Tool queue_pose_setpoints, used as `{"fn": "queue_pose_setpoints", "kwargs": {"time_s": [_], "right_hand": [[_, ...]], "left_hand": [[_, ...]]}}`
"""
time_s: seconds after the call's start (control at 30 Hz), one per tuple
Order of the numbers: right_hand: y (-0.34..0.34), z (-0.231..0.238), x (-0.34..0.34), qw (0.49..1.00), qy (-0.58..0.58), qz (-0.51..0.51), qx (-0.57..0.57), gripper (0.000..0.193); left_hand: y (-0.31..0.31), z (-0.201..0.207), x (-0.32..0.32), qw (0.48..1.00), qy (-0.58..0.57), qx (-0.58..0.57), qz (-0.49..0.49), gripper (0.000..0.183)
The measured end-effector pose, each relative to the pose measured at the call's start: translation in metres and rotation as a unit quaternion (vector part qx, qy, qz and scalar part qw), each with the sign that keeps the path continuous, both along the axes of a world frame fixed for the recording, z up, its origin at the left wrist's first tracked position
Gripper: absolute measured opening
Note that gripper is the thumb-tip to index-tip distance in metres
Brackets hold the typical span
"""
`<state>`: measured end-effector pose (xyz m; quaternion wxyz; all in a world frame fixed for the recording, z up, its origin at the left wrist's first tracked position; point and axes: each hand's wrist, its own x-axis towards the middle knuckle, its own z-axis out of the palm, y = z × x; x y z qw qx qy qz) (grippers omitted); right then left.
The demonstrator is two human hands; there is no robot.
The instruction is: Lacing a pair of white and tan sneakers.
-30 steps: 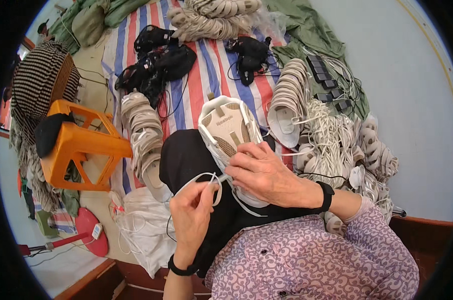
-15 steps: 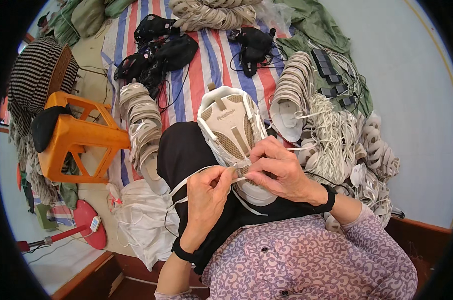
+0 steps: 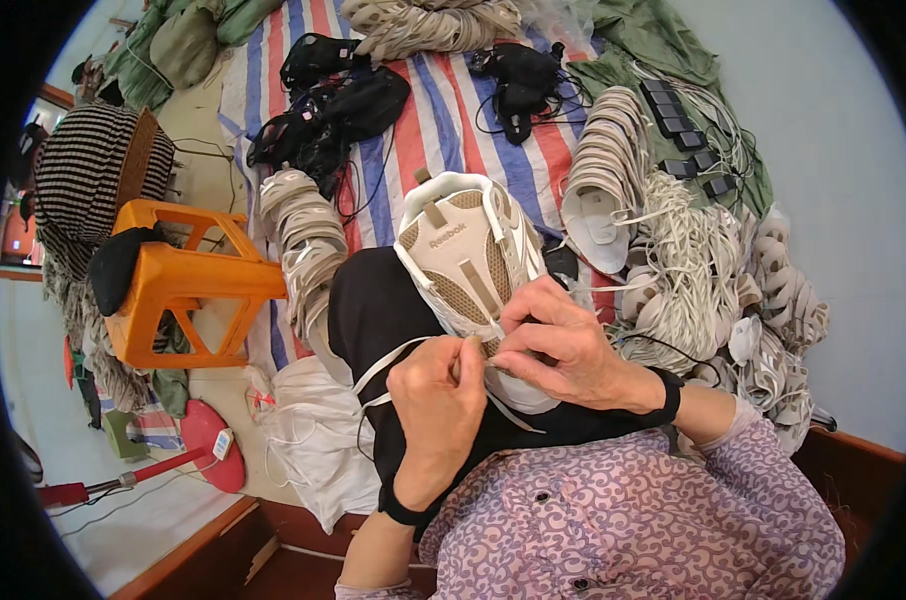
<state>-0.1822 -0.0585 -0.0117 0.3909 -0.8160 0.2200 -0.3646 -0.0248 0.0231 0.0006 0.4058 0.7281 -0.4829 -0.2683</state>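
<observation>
A beige and white shoe upper (image 3: 455,238) with tan mesh panels lies over my lap, its tongue toward me. My left hand (image 3: 441,405) pinches a pale shoelace (image 3: 385,364) at the near end of the tongue, with the lace trailing off to the left. Right beside it, my right hand (image 3: 563,345) is closed in a pinch at the same lacing; the bit of lace between its fingers is mostly hidden. Fingertips of both hands nearly meet over the upper. A loose lace end hangs below them across the black cloth (image 3: 378,300) on my lap.
Stacked shoe uppers stand left (image 3: 308,235) and right (image 3: 608,170). A heap of white laces (image 3: 688,270) lies at the right. An orange stool (image 3: 188,300) stands at the left, near a white cloth bag (image 3: 318,440). Black corded pieces (image 3: 358,105) lie on the striped sheet (image 3: 438,120).
My hands have drawn closer together, and less lace shows between them. The whole view has shifted slightly, so surrounding things appear farther right.
</observation>
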Motion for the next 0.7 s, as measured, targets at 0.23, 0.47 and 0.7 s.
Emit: {"fn": "queue_pose_setpoints", "kwargs": {"time_s": [0.23, 0.47, 0.7], "right_hand": [[-0.005, 0.000, -0.009, 0.999, 0.004, 0.014, 0.048, 0.015], [-0.029, 0.032, 0.013, 0.997, -0.034, -0.070, -0.020, 0.017], [-0.031, 0.027, 0.035, 1.000, -0.028, 0.000, 0.012, 0.014]], "left_hand": [[-0.004, -0.007, -0.010, 0.995, 0.077, 0.022, 0.056, 0.021], [-0.006, -0.002, -0.021, 0.987, -0.157, -0.037, -0.001, 0.019], [-0.008, 0.022, 0.011, 0.954, -0.279, -0.086, -0.075, 0.011]]}}
